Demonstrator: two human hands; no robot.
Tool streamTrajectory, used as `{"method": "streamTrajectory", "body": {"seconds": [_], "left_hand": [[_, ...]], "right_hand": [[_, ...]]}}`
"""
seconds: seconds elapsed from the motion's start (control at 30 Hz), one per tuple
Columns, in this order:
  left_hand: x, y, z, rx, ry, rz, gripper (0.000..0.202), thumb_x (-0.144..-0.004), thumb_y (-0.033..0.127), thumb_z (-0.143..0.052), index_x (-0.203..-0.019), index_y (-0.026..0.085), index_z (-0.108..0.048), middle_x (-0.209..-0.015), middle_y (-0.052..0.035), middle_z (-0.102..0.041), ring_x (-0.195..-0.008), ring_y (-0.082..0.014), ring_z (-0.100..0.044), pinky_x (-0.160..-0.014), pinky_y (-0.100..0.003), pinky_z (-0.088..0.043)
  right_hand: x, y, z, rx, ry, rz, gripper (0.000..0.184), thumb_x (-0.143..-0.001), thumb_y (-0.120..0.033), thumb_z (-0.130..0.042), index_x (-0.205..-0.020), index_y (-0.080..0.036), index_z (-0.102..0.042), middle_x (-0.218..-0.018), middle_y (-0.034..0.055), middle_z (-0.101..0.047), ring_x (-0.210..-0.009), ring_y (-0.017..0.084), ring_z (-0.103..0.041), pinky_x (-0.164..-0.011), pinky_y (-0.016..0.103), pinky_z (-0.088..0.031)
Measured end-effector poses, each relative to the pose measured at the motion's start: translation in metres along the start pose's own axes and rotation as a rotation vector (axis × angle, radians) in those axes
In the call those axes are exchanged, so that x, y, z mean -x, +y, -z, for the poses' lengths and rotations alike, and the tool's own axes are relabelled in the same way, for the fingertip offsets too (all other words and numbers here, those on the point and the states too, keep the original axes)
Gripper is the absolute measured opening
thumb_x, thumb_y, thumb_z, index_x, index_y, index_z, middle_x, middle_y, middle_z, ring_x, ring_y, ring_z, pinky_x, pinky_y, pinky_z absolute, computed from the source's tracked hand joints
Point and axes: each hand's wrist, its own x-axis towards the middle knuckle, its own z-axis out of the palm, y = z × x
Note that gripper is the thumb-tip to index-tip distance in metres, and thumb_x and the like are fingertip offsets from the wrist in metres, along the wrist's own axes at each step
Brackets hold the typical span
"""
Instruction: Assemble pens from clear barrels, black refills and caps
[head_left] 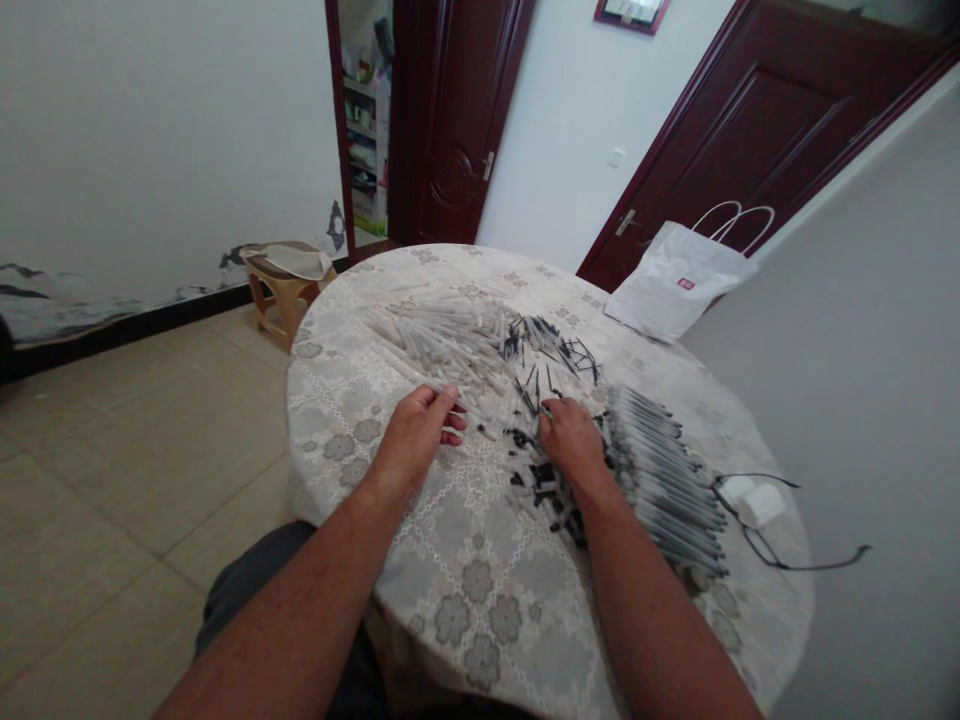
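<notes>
Head view: translucent pen barrels [446, 335] piled on floral tablecloth [480, 530]. White paper bag [652, 275] right of pile, red label [685, 283] unreadable. Left hand [424, 420] loosely curled at pile's near edge, right hand [571, 437] pinched right of it by black pen parts [544, 482]; can't tell if either holds anything. Open tablecloth nearside of pile.

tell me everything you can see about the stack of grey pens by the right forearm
The stack of slim, grey, plastic-looking pens lies on the pale, flower-patterned tablecloth, beside the person's bare right forearm, which may cover part of its near left edge. The pens lie roughly parallel, side by side, their long bodies pale grey, with darker tips toward the right. Thin black-framed glasses lie by that end. Blur hides finer details; whether the forearm touches the stack is unclear.
</notes>
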Motion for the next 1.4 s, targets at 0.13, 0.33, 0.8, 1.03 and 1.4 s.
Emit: {"method": "streamTrajectory", "body": {"seconds": [0.13,0.33,0.8,1.03,1.4], "left_hand": [[0.001,0.001,0.000,-0.007,0.008,-0.007,0.030,-0.083,0.047,-0.070,-0.082,0.017,-0.065,-0.087,-0.0075,-0.068,-0.069,-0.0162,-0.064,-0.052,-0.026,-0.054],[0.001,0.003,0.000,0.007,0.019,-0.005,0.031,-0.080,0.047,-0.073,-0.080,0.017,-0.065,-0.083,-0.0076,-0.069,-0.066,-0.0163,-0.064,-0.051,-0.026,-0.053],[-0.004,0.002,0.000,-0.007,0.020,0.026,0.030,-0.081,0.044,-0.072,-0.089,0.016,-0.063,-0.085,-0.0065,-0.072,-0.074,-0.0189,-0.071,-0.054,-0.025,-0.057],[0.001,0.003,-0.005,0.113,-0.003,0.096,0.023,-0.093,0.042,-0.060,-0.095,0.021,-0.051,-0.094,-0.0088,-0.076,-0.081,-0.0250,-0.078,-0.059,-0.032,-0.061],[-0.006,0.004,0.003,0.326,0.030,-0.026,0.033,-0.086,0.044,-0.073,-0.093,0.020,-0.052,-0.094,-0.0054,-0.072,-0.082,-0.0171,-0.074,-0.075,-0.032,-0.060]], "right_hand": [[0.001,-0.003,0.000,0.017,0.017,-0.022,0.031,-0.103,-0.031,-0.046,-0.103,-0.013,-0.072,-0.105,0.0150,-0.067,-0.106,0.023,-0.062,-0.095,0.029,-0.044],[0.005,-0.015,0.003,0.027,0.044,-0.047,0.040,-0.101,-0.045,-0.049,-0.101,-0.013,-0.072,-0.105,0.0172,-0.066,-0.103,0.027,-0.064,-0.088,0.034,-0.049],[0.016,-0.022,0.031,-0.008,-0.108,-0.138,0.031,-0.096,-0.028,-0.050,-0.106,-0.011,-0.073,-0.108,0.0192,-0.070,-0.100,0.027,-0.070,-0.083,0.032,-0.052],[0.017,-0.020,0.036,-0.035,-0.019,-0.153,0.024,-0.098,-0.027,-0.048,-0.101,-0.013,-0.069,-0.096,0.0161,-0.073,-0.086,0.024,-0.072,-0.074,0.029,-0.048],[0.028,-0.033,0.037,-0.554,0.115,0.450,0.018,-0.103,-0.031,-0.047,-0.099,-0.021,-0.062,-0.088,0.0047,-0.067,-0.079,0.018,-0.062,-0.074,0.025,-0.042]]}}
